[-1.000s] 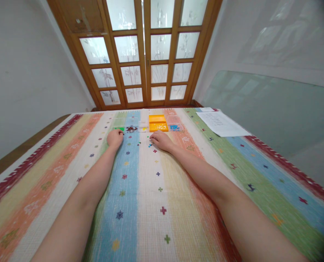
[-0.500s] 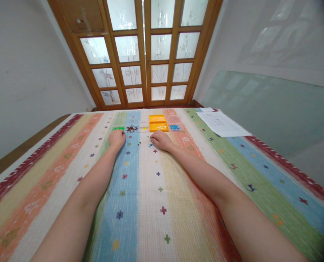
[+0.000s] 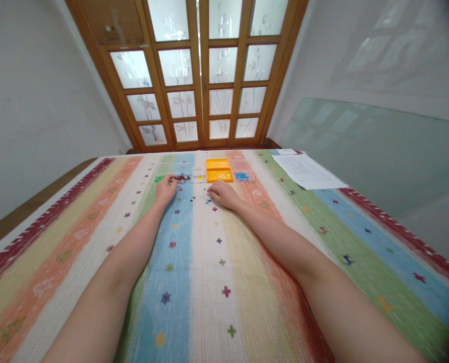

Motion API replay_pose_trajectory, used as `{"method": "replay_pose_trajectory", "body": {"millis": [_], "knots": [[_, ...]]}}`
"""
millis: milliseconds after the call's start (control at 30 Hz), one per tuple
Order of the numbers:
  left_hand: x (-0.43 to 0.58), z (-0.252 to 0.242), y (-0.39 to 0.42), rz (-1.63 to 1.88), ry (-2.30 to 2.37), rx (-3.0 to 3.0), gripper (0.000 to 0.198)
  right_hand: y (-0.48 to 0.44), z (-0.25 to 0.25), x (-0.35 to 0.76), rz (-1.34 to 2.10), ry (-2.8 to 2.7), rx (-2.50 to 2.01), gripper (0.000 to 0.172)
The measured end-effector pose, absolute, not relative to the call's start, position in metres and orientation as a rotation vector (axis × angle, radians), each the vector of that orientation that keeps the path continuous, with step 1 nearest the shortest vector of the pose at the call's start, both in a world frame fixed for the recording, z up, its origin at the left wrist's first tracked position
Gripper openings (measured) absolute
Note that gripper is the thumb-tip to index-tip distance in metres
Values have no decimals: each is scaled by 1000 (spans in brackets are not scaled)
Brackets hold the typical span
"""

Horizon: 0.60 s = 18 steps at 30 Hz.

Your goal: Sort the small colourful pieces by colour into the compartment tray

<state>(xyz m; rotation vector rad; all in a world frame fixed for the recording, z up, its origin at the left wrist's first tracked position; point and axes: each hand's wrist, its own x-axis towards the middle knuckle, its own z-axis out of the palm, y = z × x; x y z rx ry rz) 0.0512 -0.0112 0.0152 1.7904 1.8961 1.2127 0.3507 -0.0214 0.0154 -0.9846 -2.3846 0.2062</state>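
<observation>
My left hand (image 3: 166, 189) is at the near left edge of a clear box of dark brown pieces (image 3: 183, 178). Its thumb and forefinger look slightly apart, and it partly covers the green pieces (image 3: 158, 179). My right hand (image 3: 223, 194) rests on the cloth in front of the orange box (image 3: 220, 175), its fingers curled together and pointing left. Whatever the curled fingers may hold is hidden. Close to its fingertips lie a few tiny blue pieces (image 3: 208, 201) and green pieces (image 3: 205, 189). Small dark pieces (image 3: 192, 199) lie between the hands.
Yellow pieces (image 3: 201, 178) sit in a clear box left of the orange one, and blue pieces (image 3: 242, 177) in another to its right. A printed sheet (image 3: 308, 171) lies at the far right of the striped tablecloth (image 3: 205, 282). Glazed wooden doors (image 3: 202, 91) stand behind.
My left hand has shifted slightly right and forward, from in front of the green pieces to the dark brown ones, its fingers extending. My right hand has stayed in place.
</observation>
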Motion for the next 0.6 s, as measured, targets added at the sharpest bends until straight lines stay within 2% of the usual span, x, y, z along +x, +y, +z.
{"method": "replay_pose_trajectory", "body": {"millis": [200, 367, 600], "knots": [[51, 10, -6, 1223, 1866, 1877, 53, -20, 14, 351, 212, -2378, -970, 19], [40, 8, -5, 1151, 2085, 1986, 42, -20, 13, 351, 197, -2380, -971, 20], [35, 1, -2, 954, 2241, 1989, 41, -21, 15, 350, 202, -2387, -993, 20]]}}
